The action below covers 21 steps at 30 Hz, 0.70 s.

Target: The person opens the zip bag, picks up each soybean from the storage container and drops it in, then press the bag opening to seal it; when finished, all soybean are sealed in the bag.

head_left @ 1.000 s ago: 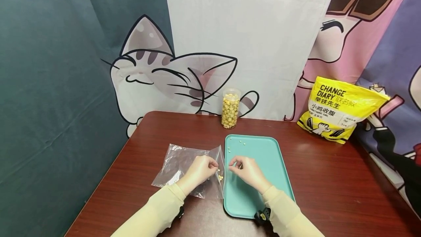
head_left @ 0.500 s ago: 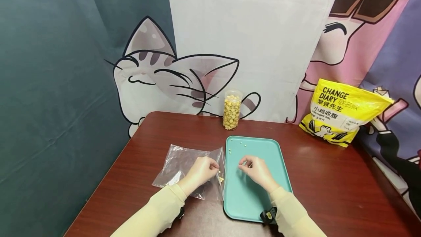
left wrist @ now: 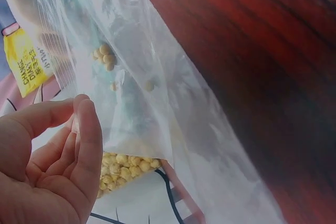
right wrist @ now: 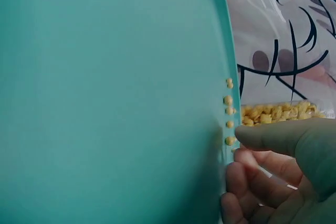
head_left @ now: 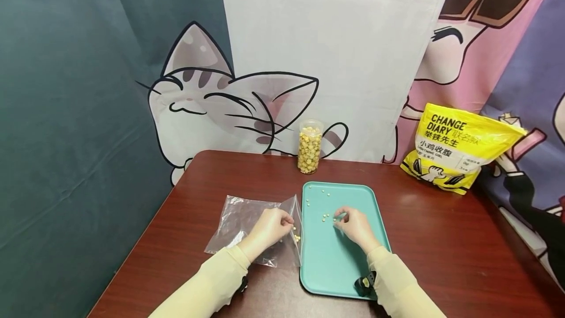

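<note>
My left hand (head_left: 288, 221) pinches the open edge of a clear plastic bag (head_left: 244, 222) lying on the table, left of a teal tray (head_left: 348, 264). The left wrist view shows thumb and forefinger (left wrist: 86, 124) on the bag's (left wrist: 157, 103) film, with a few yellow pellets (left wrist: 104, 56) inside. My right hand (head_left: 339, 217) rests on the tray with curled fingers beside a small cluster of pellets (head_left: 325, 217). In the right wrist view its thumb tip (right wrist: 252, 135) touches a pellet (right wrist: 229, 140) on the tray (right wrist: 105, 103). Whether a pellet is pinched stays unclear.
A clear jar of yellow pellets (head_left: 310, 147) stands at the table's back edge, behind the tray. A yellow printed pouch (head_left: 456, 147) leans at the back right. More loose pellets (head_left: 324, 191) dot the tray's far end. Cartoon cloth hangs behind the dark red table (head_left: 441, 249).
My right hand has moved from the bag's mouth rightward across the tray to the pellet cluster. The left hand has kept hold of the bag's edge.
</note>
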### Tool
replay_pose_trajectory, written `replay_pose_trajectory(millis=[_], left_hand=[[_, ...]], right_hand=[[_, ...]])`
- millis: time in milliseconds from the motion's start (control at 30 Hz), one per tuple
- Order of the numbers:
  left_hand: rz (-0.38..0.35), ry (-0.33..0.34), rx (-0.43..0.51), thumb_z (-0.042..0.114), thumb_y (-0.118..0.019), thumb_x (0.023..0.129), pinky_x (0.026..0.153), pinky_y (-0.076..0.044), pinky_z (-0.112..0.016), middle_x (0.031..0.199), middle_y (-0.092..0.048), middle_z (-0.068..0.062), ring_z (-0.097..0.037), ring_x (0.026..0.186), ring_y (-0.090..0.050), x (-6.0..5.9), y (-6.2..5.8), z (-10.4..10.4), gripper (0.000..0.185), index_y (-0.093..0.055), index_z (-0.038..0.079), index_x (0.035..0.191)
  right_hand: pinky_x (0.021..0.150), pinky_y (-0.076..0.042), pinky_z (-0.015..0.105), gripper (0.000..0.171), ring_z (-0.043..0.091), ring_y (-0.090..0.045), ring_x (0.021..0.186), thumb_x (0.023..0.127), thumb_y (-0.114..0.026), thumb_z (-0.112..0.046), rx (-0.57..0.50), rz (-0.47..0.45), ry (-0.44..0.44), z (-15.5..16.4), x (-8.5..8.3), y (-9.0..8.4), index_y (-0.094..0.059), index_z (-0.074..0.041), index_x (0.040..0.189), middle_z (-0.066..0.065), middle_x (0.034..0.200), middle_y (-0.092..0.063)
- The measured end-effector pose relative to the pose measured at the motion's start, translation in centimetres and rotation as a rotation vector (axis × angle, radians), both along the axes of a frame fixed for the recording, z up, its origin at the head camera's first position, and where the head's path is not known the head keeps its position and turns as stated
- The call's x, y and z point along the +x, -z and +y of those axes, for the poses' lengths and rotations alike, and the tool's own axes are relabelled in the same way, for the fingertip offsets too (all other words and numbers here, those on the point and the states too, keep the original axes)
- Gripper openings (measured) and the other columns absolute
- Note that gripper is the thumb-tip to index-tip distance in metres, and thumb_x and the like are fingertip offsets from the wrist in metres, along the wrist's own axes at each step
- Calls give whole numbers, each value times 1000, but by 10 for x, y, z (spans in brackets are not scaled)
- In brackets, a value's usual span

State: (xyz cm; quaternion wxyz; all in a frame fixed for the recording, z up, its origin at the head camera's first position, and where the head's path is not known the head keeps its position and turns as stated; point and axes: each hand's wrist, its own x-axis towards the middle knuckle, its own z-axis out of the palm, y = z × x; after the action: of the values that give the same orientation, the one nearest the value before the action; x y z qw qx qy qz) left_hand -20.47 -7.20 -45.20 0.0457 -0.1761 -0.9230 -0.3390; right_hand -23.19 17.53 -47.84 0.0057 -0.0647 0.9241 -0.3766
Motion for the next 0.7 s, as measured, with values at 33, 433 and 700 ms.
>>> replay_pose_trajectory(millis=[33,433,700], left_hand=[[-5,-1,3,3,-63,75,53,-43,-16,65,-65,3,1,52,-48,0,0,0,12,-74,5,79],[34,-5,-20,5,-65,74,56,-44,-17,63,-62,7,1,56,-48,1,3,-4,9,-73,9,75],[36,-5,-19,4,-63,73,54,-42,-17,60,-59,8,1,53,-44,0,3,-4,10,-72,10,73]], right_hand=[[54,-37,29,11,14,-46,57,80,-70,-5,3,1,5,1,-1,1,-65,-4,90,1,63,-53],[58,-41,31,8,15,-50,63,81,-71,-12,128,-19,-5,1,-9,7,-66,-9,85,1,72,-59],[57,-41,30,6,15,-49,62,81,-71,-11,115,-24,-2,1,-9,5,-65,-10,80,0,71,-59]])
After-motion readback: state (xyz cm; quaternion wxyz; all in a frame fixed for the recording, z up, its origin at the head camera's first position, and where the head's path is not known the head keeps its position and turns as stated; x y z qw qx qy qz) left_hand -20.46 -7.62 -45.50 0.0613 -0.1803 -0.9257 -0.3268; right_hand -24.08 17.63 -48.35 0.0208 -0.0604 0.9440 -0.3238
